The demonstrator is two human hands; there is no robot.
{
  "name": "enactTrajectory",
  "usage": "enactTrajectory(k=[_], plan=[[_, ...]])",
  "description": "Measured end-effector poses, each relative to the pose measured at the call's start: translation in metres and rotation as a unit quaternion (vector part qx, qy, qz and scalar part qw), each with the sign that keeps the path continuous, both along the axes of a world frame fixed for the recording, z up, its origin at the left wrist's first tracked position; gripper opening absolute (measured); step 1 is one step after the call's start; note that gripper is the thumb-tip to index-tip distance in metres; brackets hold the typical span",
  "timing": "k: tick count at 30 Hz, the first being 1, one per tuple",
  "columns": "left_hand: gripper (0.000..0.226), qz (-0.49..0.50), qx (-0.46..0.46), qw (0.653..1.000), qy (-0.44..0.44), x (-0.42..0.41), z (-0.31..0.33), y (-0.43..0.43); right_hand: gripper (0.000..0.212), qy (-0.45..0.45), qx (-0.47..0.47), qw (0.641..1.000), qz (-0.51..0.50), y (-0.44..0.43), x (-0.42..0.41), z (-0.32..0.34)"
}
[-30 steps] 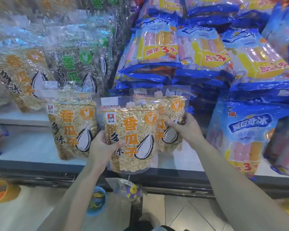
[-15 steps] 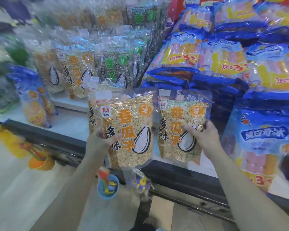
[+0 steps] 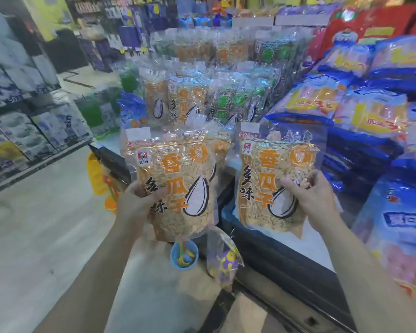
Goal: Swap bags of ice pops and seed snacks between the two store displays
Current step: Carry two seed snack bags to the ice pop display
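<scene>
My left hand (image 3: 136, 203) grips the lower left of a clear seed snack bag (image 3: 178, 179) with orange lettering and a white seed drawing. My right hand (image 3: 315, 200) holds a second, matching seed bag (image 3: 264, 179) by its lower right. Both bags are upright, lifted in front of the display's edge. Behind them stand more seed bags (image 3: 178, 102), orange and green. On the right lie stacked blue and yellow ice pop bags (image 3: 308, 102), and one blue ice pop bag (image 3: 130, 111) stands at the left end of the seed display.
The white display counter (image 3: 312, 246) has a dark front rail with small toys hanging from it: a blue cup (image 3: 184, 254) and a bagged toy (image 3: 223, 260). An aisle with pale floor (image 3: 34, 236) runs left, lined with stacked boxes (image 3: 22, 131).
The view has swung left and back from the display. Both hands have lifted the seed bags off the counter and drawn them apart and towards me.
</scene>
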State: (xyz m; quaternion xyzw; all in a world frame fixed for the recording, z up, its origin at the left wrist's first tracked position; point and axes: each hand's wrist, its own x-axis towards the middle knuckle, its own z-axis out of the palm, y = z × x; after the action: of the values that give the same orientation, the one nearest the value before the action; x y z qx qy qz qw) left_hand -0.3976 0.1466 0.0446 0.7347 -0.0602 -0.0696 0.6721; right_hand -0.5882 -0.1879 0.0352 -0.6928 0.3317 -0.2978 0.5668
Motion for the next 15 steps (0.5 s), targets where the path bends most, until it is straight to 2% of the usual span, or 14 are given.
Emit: enactTrajectory(k=[9,15], plan=[[0.032,0.076,-0.048,0.996,0.01,0.037,0.003,0.104,0.044,-0.012,-0.017,0.998,0.058,0.082,0.076,0.01],[0.032,0.096,-0.059,0.993,0.013,0.1,-0.01,0.175,0.043,0.019,-0.021,0.998,0.053,0.153,0.146,-0.001]])
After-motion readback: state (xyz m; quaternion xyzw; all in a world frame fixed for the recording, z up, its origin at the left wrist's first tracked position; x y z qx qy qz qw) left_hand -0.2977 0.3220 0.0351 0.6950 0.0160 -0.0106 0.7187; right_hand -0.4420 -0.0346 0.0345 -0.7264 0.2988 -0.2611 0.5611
